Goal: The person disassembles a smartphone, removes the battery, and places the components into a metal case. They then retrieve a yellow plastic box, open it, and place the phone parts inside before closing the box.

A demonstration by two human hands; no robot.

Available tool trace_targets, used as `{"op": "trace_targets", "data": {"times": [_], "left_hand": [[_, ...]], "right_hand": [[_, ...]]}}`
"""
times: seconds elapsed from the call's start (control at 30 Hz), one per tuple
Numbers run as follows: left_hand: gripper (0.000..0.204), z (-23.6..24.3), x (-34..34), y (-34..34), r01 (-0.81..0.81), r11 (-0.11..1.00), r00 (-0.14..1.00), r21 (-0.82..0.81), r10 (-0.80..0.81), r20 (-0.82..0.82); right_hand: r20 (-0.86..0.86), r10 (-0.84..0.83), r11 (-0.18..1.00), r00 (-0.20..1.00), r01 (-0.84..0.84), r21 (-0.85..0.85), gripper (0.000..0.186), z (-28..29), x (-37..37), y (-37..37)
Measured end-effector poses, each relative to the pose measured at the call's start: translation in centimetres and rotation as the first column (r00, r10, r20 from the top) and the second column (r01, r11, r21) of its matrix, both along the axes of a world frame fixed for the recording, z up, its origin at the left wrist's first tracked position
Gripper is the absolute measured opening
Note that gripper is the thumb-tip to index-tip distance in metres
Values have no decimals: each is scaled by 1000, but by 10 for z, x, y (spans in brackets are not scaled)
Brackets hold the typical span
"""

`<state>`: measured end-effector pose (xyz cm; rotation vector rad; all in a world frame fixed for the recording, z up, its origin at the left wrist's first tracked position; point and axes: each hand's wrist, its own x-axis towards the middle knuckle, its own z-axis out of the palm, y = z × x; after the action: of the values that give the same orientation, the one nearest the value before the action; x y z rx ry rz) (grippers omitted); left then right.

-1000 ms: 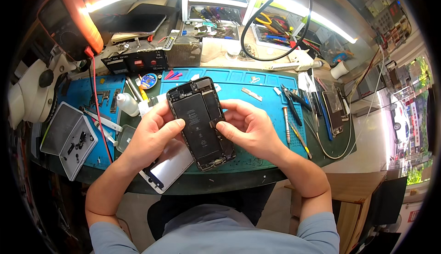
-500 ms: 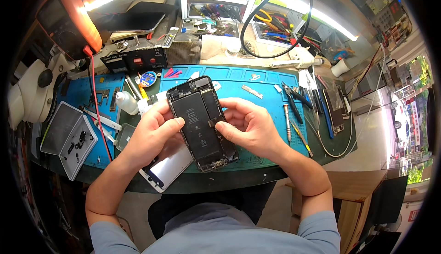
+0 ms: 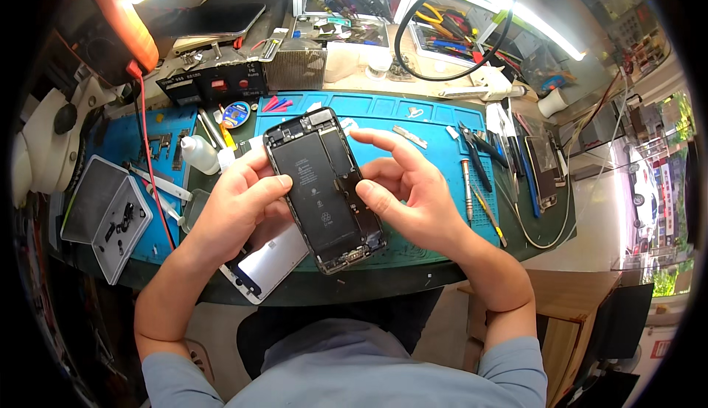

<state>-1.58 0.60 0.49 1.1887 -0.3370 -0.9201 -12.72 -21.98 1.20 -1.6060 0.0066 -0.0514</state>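
Note:
An opened phone body [image 3: 316,190] with its dark battery and inner parts exposed is held tilted over the mat. My left hand [image 3: 249,198] grips its left edge, thumb pressing beside the battery. My right hand [image 3: 402,194] holds the right edge with the thumb and curled fingers, while the index finger is lifted off near the top corner. A detached screen panel [image 3: 272,266] lies beneath, partly hidden by my left hand and the phone. Left of it sit an open grey case [image 3: 94,219] with small dark parts and a white squeeze bottle [image 3: 199,156].
The blue repair mat [image 3: 442,242] carries pliers [image 3: 479,165], screwdrivers [image 3: 466,193] and small parts. At the right are tweezers and another phone frame [image 3: 543,172]. An orange multimeter [image 3: 127,28], black power unit [image 3: 190,85], microscope stand [image 3: 44,143] and looped black cable [image 3: 400,43] surround the bench.
The phone has moved slightly up and left. My right index finger has lifted and extended upward, away from the phone's edge. The view has shifted slightly.

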Motion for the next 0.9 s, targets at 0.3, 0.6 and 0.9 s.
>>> {"op": "trace_targets", "data": {"times": [0.3, 0.6, 0.9], "left_hand": [[42, 0, 0, 1, -25, 1000, 998, 9, 24, 49], [45, 1, 3, 1, 13, 999, 996, -31, -16, -91], [46, 4, -2, -2, -63, 998, 994, -14, 61, -88]], "right_hand": [[88, 15, 971, 996, 7, -238, 18, 1, 1, -3], [-12, 30, 988, 999, -32, -152, 18, 3, -2, -5], [43, 24, 989, 999, -18, -148, 17, -4, -1, -5]]}}
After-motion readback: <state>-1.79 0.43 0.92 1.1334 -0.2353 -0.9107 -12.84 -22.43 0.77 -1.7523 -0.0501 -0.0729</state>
